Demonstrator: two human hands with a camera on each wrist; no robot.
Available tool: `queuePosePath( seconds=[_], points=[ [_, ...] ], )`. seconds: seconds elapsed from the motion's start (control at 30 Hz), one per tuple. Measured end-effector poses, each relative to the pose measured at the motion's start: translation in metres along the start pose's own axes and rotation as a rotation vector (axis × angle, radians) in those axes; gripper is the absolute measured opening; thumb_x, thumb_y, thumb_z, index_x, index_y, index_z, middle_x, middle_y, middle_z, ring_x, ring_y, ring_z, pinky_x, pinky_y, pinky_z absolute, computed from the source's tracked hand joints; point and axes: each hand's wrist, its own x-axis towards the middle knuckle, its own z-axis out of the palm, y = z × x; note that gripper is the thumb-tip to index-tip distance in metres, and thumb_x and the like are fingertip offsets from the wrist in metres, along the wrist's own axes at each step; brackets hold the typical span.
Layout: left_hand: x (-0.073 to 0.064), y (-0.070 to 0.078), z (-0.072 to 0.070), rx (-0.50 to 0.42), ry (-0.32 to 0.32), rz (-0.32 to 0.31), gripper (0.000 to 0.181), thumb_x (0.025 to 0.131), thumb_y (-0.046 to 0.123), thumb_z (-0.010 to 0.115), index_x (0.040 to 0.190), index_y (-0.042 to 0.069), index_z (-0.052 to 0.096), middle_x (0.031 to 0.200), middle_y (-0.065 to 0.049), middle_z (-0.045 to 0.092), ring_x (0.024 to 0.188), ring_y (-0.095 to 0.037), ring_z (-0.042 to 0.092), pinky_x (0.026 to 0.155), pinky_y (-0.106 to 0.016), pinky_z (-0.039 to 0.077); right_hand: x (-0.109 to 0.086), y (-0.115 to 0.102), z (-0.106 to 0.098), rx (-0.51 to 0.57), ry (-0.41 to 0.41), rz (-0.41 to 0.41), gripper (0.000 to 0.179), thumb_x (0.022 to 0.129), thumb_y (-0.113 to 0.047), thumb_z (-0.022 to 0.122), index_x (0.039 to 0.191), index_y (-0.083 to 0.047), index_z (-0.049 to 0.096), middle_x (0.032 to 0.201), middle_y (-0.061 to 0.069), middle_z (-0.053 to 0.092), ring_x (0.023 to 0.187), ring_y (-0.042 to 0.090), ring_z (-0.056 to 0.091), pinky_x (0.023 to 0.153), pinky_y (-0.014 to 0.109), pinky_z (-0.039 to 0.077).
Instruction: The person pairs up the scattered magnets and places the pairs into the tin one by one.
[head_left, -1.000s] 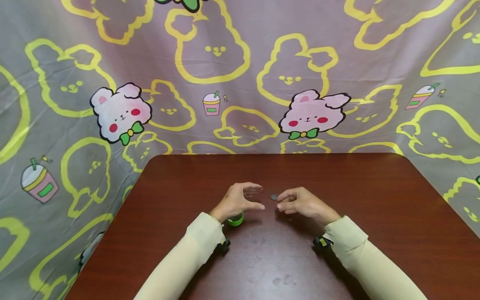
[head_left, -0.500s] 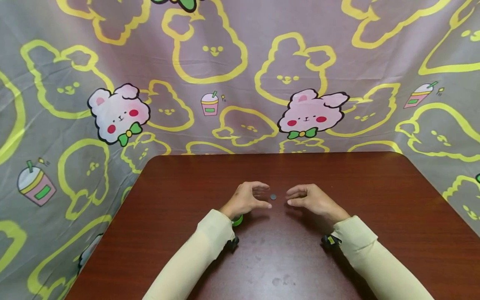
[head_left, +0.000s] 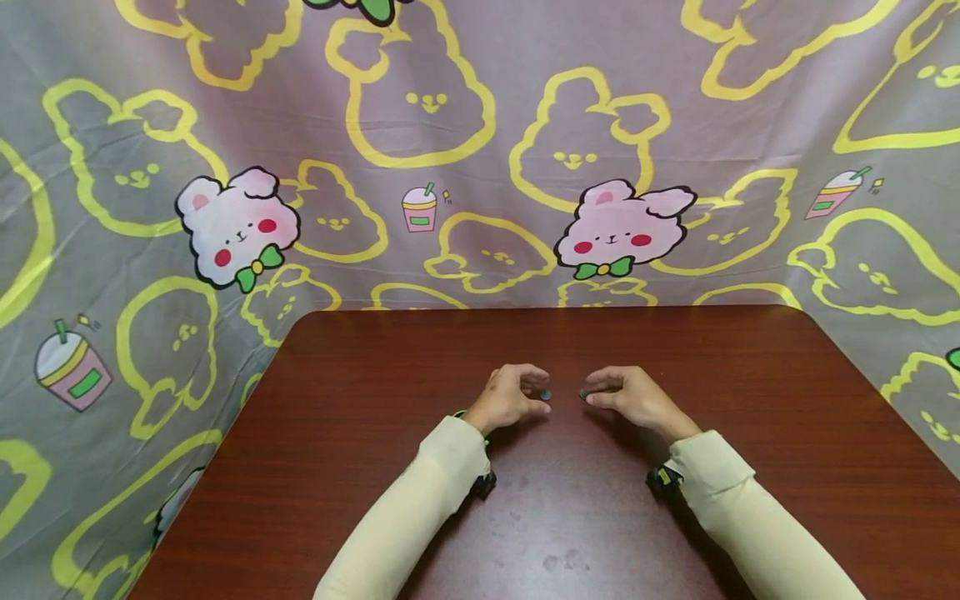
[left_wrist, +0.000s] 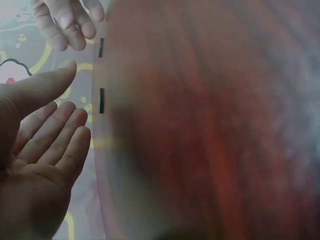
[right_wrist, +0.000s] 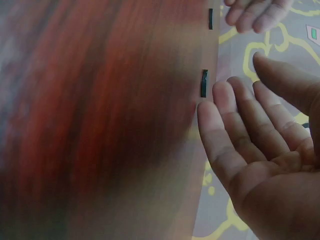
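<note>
Two small dark discs lie flat on the brown table, a little apart. The left disc (head_left: 546,395) is just beyond the fingertips of my left hand (head_left: 510,400), whose thumb and fingers stand apart around nothing. Close to the fingertips of my right hand (head_left: 633,402) lies the right disc (head_left: 582,393). In the right wrist view that disc (right_wrist: 204,83) appears edge-on beside straight fingers (right_wrist: 220,135), the thumb well away from them. The left wrist view shows both hands with spread, relaxed fingers and the near disc (left_wrist: 102,100) edge-on.
A green-edged object (head_left: 459,413) is mostly hidden behind my left wrist. The dark wood table (head_left: 420,342) runs back to a patterned curtain (head_left: 465,100) that hangs behind and at both sides.
My left hand has moved right, toward the left disc, and now covers most of the green object. My right hand has shifted slightly right; a second disc now shows at its fingertips.
</note>
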Motion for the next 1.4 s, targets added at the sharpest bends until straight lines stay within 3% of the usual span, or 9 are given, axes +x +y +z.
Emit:
queuePosePath(
  seconds=[0.17,0.37,0.67,0.97,1.4],
  points=[
    [0.002,-0.002,0.002,0.012,0.037,0.007,0.045,0.074,0.002,0.088,0.116,0.001,0.071,0.108,-0.008,0.074,0.101,-0.022,0.069,0.087,-0.026,0.054,0.002,0.003,-0.001,-0.035,0.015,0.029,0.033,0.090,-0.005,0.074,0.118,0.009,0.065,0.106,0.019,0.072,0.096,0.026,0.069,0.073,0.027,0.054],
    [0.004,-0.006,0.005,0.013,0.057,-0.029,0.041,0.076,0.002,0.086,0.114,0.002,0.072,0.108,-0.008,0.074,0.100,-0.021,0.070,0.084,-0.025,0.055,0.004,0.012,0.002,-0.107,0.040,0.029,0.031,0.089,-0.007,0.075,0.117,0.005,0.068,0.108,0.017,0.072,0.099,0.030,0.068,0.079,0.037,0.056],
    [0.007,-0.010,0.015,0.051,0.089,-0.049,0.034,0.077,0.001,0.085,0.109,0.004,0.075,0.103,-0.004,0.075,0.093,-0.015,0.069,0.078,-0.021,0.055,0.010,0.019,0.008,-0.170,0.105,-0.023,0.024,0.083,-0.003,0.078,0.106,0.002,0.072,0.097,0.011,0.073,0.082,0.018,0.065,0.070,0.031,0.052],
    [0.008,-0.008,0.021,0.060,0.144,-0.048,0.025,0.078,-0.001,0.084,0.101,0.005,0.076,0.092,0.000,0.075,0.085,-0.010,0.070,0.074,-0.018,0.053,0.014,0.019,0.013,-0.188,0.126,-0.078,0.019,0.079,0.000,0.081,0.096,0.001,0.073,0.089,0.009,0.074,0.081,0.020,0.068,0.070,0.032,0.053],
    [0.008,-0.007,0.024,0.037,0.141,-0.048,0.023,0.078,0.000,0.084,0.099,0.006,0.077,0.089,0.002,0.076,0.083,-0.007,0.070,0.077,-0.020,0.053,0.017,0.014,0.025,-0.161,0.102,-0.084,0.017,0.079,0.000,0.081,0.093,-0.002,0.073,0.086,0.006,0.073,0.081,0.019,0.068,0.070,0.033,0.054]
  ],
)
